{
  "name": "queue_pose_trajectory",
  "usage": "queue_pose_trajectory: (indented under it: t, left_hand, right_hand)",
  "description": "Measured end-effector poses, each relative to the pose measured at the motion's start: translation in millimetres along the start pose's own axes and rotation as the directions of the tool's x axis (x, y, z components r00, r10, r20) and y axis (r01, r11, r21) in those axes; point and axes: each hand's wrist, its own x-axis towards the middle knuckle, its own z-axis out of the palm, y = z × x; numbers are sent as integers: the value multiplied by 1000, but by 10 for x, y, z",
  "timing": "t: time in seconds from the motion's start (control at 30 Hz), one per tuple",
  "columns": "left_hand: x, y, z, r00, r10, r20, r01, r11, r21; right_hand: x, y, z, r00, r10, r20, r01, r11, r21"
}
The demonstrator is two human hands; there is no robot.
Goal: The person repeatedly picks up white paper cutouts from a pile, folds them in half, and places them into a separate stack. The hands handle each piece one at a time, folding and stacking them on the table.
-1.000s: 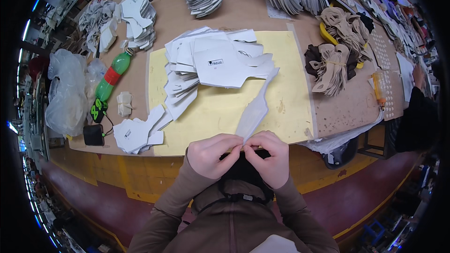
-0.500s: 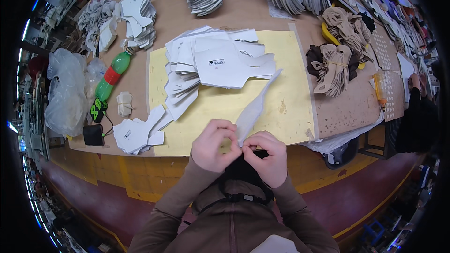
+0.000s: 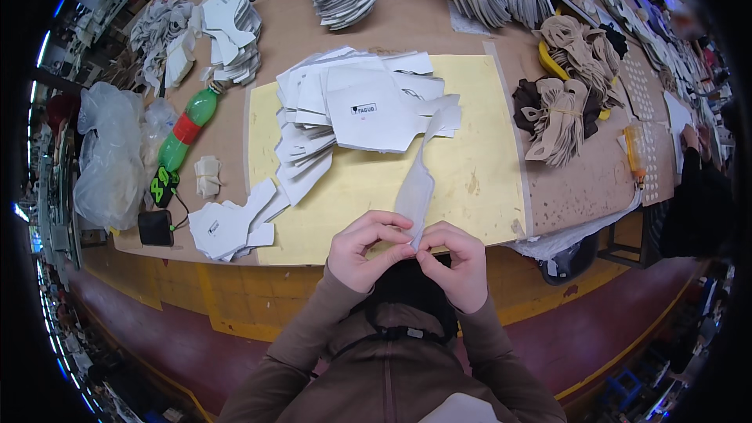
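head view: both hands meet just over the near edge of the bench. the left hand and right hand are closed narrow, each pinching the lower end of a pale strip between thumb and fingertips. the strip rises from the fingers and leans away over the yellow mat, its far end flaring near the white pile; held up like this, probably so the edge can be worked close to the eyes.

the pile lies fanned on the mat's far left, within easy reach of either hand. a smaller heap of white pieces sits at the mat's near left corner, apart from the pile. a green bottle lies on its side left of the mat, beside a plastic bag. tan cut-outs are bundled to the right, well apart from the hands.
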Motion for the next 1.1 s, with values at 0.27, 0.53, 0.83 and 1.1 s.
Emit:
queue_pose_trajectory:
  t: [0.27,0.53,0.83,1.1]
  left_hand:
    - [-24,-58,23,997,-71,-6,71,997,7]
    - [-14,-9,5,990,107,97,-121,980,156]
    - [-13,-29,52,999,-48,3,48,982,-180]
    - [-17,-9,278,957,7,-291,28,993,115]
  right_hand:
    - [28,-82,-3,999,-25,30,31,977,-212]
    - [0,-78,-23,999,29,37,-24,992,-123]
    - [-21,-64,-41,997,48,55,-45,998,-47]
    - [-28,-87,38,996,52,79,-42,992,-123]
